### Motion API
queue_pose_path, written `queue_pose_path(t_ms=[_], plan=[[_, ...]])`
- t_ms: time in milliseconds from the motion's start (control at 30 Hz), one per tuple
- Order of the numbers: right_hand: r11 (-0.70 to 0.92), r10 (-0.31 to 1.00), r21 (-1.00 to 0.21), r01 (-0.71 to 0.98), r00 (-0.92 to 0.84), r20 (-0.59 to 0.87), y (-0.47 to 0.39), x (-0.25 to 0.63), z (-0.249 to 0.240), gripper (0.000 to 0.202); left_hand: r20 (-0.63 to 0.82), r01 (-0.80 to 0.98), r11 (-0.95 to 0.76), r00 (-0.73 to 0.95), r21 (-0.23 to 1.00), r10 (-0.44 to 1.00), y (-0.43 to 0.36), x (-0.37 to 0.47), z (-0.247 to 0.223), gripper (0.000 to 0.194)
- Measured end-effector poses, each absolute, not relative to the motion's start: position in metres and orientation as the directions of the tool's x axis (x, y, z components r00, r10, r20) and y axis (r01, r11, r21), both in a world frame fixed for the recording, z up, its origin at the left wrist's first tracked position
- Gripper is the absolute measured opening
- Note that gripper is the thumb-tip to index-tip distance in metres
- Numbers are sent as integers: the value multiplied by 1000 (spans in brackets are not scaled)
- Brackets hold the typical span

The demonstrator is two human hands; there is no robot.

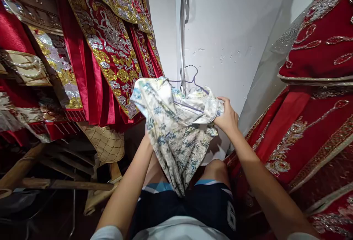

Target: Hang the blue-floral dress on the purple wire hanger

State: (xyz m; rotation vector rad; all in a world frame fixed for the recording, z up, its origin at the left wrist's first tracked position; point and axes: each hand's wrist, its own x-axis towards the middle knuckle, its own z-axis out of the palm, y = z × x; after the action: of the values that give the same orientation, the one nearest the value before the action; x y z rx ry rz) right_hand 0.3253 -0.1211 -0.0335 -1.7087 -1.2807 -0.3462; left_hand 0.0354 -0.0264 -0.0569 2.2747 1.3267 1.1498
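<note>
Clearly, the right grip (227,116) clasps the floral garment (176,137); the left grip, hidden beneath, cannot be judged.

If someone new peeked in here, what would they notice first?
Probably the gold-patterned red garments on the left and the glittery red cloth on the right. Between them, the pale flowery garment stands out, held by the right hand, with a purple hanger at its top.

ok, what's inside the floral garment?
A purple hanger, partly: its hook sticks out above and a bar shows across the opening. Floral fabric covers the rest. Left hand is covered too; can't tell if it's inside.
</note>
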Motion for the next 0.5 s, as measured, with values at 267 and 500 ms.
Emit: queue_pose_path(t_ms=[267,500], plan=[[92,627,-358,929,226,746,-95,325,15,64,191,-285,-120,238,951,952,-44,48,-99,73],[597,755,-439,671,-285,591,-126,260,-30,73,68,-385,52,292,922,954,-91,60,-150,85]])
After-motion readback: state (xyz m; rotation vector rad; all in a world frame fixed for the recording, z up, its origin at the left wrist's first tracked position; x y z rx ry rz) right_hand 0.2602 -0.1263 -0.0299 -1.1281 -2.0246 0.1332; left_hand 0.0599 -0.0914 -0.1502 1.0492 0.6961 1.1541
